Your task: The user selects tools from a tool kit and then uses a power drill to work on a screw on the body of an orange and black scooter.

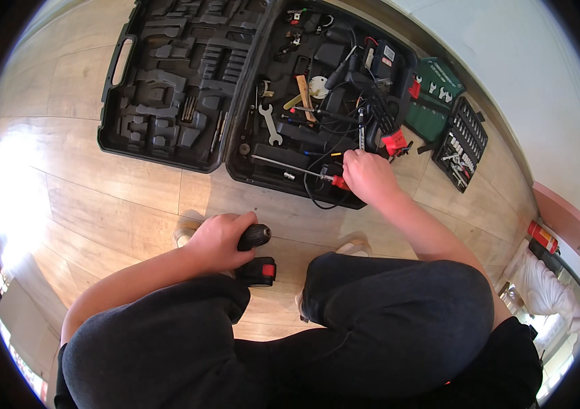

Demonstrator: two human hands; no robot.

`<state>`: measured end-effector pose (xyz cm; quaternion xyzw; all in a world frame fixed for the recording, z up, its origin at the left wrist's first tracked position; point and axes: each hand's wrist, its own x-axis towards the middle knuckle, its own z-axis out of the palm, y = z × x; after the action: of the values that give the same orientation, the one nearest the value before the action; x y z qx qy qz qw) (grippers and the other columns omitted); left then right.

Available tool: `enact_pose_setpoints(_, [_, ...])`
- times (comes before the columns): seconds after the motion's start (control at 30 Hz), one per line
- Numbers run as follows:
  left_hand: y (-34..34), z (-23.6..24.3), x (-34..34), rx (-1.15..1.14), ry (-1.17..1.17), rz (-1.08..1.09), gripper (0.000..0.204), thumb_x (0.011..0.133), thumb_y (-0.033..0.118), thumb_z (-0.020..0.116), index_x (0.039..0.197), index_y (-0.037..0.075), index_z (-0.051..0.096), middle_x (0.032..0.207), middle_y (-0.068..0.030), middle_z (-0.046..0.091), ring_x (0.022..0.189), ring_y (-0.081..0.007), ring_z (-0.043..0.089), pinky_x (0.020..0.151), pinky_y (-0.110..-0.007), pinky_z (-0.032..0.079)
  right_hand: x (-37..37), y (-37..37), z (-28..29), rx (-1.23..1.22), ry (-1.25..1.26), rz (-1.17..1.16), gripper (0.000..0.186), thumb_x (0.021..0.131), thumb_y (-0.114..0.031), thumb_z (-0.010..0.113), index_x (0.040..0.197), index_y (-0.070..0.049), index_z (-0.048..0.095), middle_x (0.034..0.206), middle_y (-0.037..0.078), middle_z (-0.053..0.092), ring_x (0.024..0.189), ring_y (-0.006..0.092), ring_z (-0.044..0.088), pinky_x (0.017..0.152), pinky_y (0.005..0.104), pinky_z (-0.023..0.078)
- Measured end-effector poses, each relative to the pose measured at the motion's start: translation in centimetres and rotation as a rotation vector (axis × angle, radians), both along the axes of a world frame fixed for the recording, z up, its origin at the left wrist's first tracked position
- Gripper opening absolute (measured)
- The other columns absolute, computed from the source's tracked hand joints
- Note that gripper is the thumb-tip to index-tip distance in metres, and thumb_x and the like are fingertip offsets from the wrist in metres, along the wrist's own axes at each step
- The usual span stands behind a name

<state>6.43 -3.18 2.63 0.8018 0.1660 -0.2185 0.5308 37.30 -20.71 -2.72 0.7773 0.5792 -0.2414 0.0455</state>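
Note:
My left hand (217, 241) is closed around a cordless drill (256, 236), whose black chuck points away from the palm. Its black battery base with a red patch shows just below the fingers. My right hand (370, 178) reaches into the near right part of an open black tool case (276, 183). Its fingers are curled together, and what they grip, if anything, is hidden. Right beside them lies the red handle of a long screwdriver (290, 166). Black cables and a red-ended tool (395, 142) crowd the same corner. Farther left in the case rests an open-end wrench (271, 125).
The moulded case lid (187, 88) lies open on the wooden floor (133, 204) at the left. Beyond my right hand are a green wrench pouch (429, 102) and a black socket set (462, 144), near the wall. A red canister (542, 236) stands at far right.

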Motion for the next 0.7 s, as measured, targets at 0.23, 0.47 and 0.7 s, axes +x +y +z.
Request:
enact_pose_setpoints(0.23, [-0.2,0.3,0.2,0.003,-0.005,0.004,0.038,0.076,0.019,0.077,0.106,0.008,0.056,0.084,-0.0184,0.067,0.082,-0.0421,0.066,0.072,-0.051,0.053,1.8,0.5,0.5,-0.044,0.203,-0.023,0.013,0.087,-0.017,0.068,0.088,-0.005,0.064,0.083,0.011,0.069,0.079,0.0348,0.070,0.068,0.0478,0.057])
enact_pose_setpoints(0.47, [0.0,0.7,0.9,0.011,0.049,-0.017,0.032,0.078,0.018,0.075,0.103,0.008,0.057,0.085,-0.0180,0.068,0.084,-0.0425,0.066,0.072,-0.051,0.053,2.9,-0.1,0.4,0.098,0.355,-0.037,0.016,0.086,-0.019,0.069,0.085,-0.006,0.061,0.081,0.010,0.068,0.077,0.0352,0.069,0.066,0.0491,0.055])
enact_pose_setpoints(0.7, [-0.2,1.1,0.9,-0.006,0.049,0.005,0.030,0.078,0.016,0.074,0.102,0.009,0.057,0.087,-0.0173,0.069,0.086,-0.0429,0.067,0.074,-0.051,0.053,1.4,0.7,1.5,0.197,0.357,-0.009,0.013,0.084,-0.016,0.065,0.085,-0.005,0.059,0.073,0.012,0.066,0.068,0.0363,0.067,0.059,0.0464,0.052])
